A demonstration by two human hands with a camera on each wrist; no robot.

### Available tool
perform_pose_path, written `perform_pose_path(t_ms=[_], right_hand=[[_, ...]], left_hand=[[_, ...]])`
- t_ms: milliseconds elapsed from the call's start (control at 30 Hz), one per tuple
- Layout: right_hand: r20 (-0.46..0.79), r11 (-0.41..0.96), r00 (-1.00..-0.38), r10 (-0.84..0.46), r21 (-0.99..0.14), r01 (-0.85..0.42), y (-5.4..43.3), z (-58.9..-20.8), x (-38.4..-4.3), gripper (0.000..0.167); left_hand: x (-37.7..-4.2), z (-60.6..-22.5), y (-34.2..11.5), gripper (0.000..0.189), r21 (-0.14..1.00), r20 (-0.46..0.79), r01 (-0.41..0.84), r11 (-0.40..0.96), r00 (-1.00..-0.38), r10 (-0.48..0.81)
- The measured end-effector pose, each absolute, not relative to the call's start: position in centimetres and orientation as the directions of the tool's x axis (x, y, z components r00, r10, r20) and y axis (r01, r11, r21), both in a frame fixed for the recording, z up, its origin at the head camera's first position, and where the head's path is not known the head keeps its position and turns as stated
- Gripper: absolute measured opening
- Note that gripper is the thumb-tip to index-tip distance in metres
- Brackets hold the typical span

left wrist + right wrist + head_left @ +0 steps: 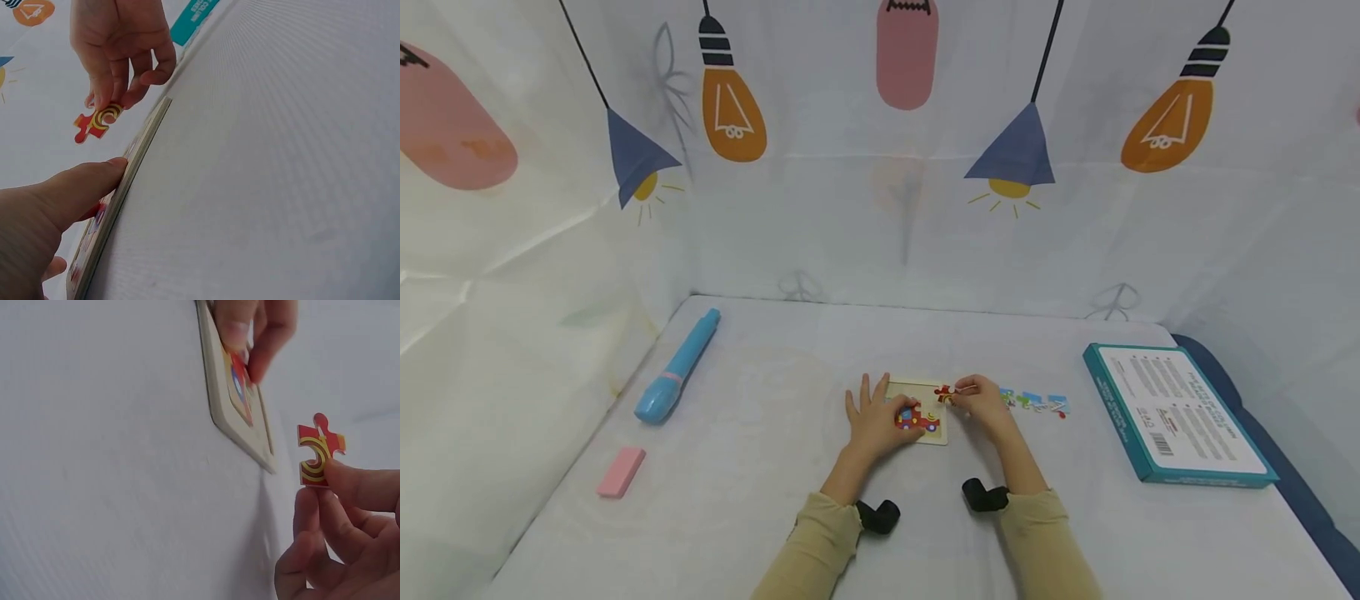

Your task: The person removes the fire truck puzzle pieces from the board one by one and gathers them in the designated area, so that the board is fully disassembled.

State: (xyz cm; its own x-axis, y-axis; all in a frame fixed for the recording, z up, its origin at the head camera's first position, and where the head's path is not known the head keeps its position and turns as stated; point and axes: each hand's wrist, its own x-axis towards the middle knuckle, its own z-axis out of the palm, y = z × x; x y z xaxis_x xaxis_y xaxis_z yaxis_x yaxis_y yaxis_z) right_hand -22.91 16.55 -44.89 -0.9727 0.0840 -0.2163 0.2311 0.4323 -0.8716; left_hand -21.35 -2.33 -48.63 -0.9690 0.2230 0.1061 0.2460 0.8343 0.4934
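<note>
1. Right hand [985,404] pinches a red puzzle piece [944,393] near the board [917,388].
2. Left hand [872,423], outer fingers splayed, presses the board; its red vehicle [927,422] looks partly assembled.
3. Apparently left: that piece, plus loose pieces [1058,405] on the worktop [760,442].

Puzzle tray [237,432] smooth wood; sleeves [820,537] matt cloth.

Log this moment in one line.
right hand: pinches red puzzle piece | left hand: touches puzzle board | held piece: off board | other pieces: right of board
</note>
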Motion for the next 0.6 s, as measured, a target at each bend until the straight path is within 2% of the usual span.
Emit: perform_pose_path(t_ms=[267, 600], right_hand=[[-0.257, 0.423, -0.960, 0.108, -0.862, 0.279, 19.0, -44.2, -22.4, 0.028], [-0.277, 0.341, -0.952, 0.129, -0.889, 0.305, 22.8, -44.3, -21.2, 0.033]], left_hand=[[-21.4, -48.5, -2.4, 0.043, 0.499, 0.106, 0.255, 0.829, -0.967, 0.234], [-21.4, -48.9, -2.4, 0.046, 0.499, 0.090, 0.242, 0.832, -0.970, 0.228]])
